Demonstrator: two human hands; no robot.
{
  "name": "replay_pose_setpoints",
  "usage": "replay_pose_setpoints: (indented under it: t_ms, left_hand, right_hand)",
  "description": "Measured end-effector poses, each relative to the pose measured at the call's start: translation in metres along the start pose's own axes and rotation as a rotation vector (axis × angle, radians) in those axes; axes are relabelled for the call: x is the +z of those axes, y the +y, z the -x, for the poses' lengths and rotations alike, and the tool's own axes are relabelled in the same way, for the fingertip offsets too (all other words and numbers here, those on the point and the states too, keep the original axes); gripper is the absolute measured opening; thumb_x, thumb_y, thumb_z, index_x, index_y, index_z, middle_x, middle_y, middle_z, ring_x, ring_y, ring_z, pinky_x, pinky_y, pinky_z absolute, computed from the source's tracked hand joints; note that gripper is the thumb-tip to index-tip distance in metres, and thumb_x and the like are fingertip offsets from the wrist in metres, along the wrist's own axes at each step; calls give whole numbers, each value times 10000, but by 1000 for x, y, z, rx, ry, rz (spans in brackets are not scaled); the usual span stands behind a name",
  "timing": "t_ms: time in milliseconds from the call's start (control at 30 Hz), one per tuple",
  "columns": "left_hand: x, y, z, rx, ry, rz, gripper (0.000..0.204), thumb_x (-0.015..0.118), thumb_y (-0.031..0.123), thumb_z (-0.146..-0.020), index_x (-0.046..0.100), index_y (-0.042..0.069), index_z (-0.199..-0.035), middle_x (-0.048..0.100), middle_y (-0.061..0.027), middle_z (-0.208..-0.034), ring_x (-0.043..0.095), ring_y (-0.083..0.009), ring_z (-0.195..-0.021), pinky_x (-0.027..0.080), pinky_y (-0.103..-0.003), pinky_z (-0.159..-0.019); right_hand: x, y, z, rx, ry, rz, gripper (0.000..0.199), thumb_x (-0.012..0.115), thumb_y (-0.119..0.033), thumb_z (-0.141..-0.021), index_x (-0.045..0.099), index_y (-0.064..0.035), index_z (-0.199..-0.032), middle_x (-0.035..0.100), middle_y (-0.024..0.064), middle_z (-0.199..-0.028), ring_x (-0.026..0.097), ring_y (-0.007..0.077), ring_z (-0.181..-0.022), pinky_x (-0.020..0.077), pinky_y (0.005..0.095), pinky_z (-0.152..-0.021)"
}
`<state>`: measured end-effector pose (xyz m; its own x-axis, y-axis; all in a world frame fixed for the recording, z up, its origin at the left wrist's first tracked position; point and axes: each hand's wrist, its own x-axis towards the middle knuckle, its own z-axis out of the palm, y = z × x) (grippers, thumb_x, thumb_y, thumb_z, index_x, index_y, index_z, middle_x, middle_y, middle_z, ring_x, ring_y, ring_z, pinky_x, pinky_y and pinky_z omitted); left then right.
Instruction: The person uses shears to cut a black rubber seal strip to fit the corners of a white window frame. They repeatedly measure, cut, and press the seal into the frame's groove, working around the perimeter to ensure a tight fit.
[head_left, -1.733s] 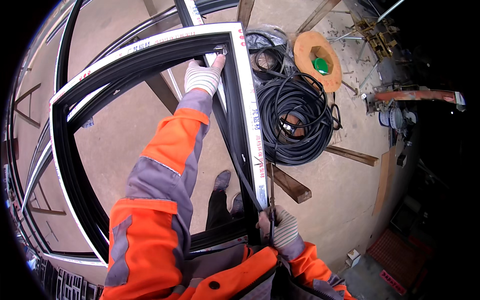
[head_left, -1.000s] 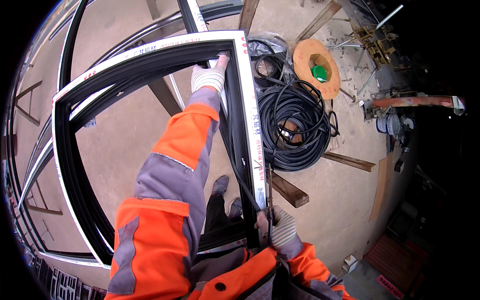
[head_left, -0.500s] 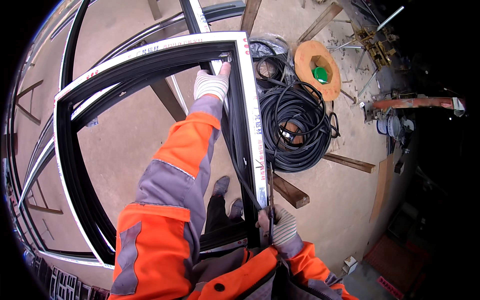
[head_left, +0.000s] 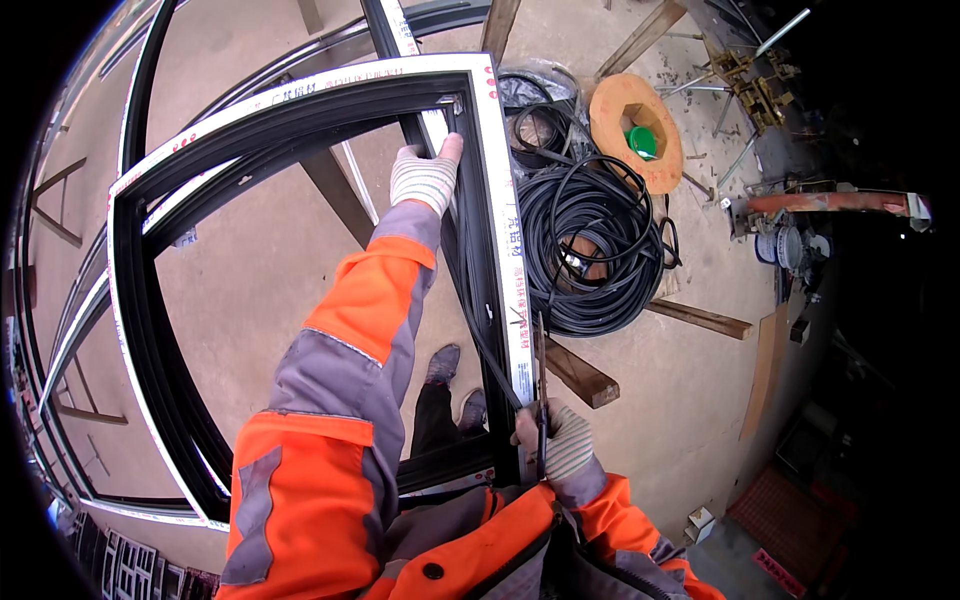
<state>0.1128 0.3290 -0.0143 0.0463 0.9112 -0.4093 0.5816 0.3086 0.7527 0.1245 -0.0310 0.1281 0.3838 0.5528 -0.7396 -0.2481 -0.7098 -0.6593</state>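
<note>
A black window frame (head_left: 300, 110) with white-taped edges stands upright, its right rail running from twelve to six o'clock, a thin black rubber strip (head_left: 490, 350) hanging along it.

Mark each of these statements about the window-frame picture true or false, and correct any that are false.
1. The left hand presses near the top corner of the black window frame. True.
2. The right hand is bare. False: it wears a knitted work glove.
3. A coil of black cable lies on the floor right of the frame. True.
4. The right hand grips a thin black strip. True.
5. The round wooden disc holds a red object. False: it is green.
</note>
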Motion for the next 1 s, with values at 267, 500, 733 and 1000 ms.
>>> replay_pose_setpoints:
  t_ms: [267,500,733,1000]
  left_hand:
    - [4,-23,10,79,-18,2,761,706,512,-834,577,-100,-1267,677,-290,-1133,662,-378,-1091,494,-400,-977]
    - [0,-15,24,34,-26,78,758,709,505,-845,568,-107,-1270,686,-273,-1119,673,-350,-1064,498,-396,-966]
    - [4,-31,31,92,-56,22,729,691,502,-863,577,-98,-1261,707,-252,-1059,689,-358,-1014,519,-395,-928]
    - [-3,-30,43,52,-130,143,746,720,459,-880,529,-130,-1296,687,-254,-1120,685,-311,-1020,522,-364,-920]
  right_hand:
    - [-2,10,-4,-8,-12,20,207,653,-250,-959,600,-51,-931,637,0,-724,506,34,-575,416,201,-534]
    - [2,4,-3,-7,23,45,222,645,-262,-965,606,-47,-924,636,4,-693,507,38,-545,413,203,-510]
    - [0,4,-4,46,17,64,248,652,-266,-959,634,-21,-931,640,14,-710,549,64,-621,456,239,-585]
    - [3,13,-4,-67,47,69,243,637,-277,-970,609,-42,-914,635,11,-697,514,47,-534,413,217,-493]
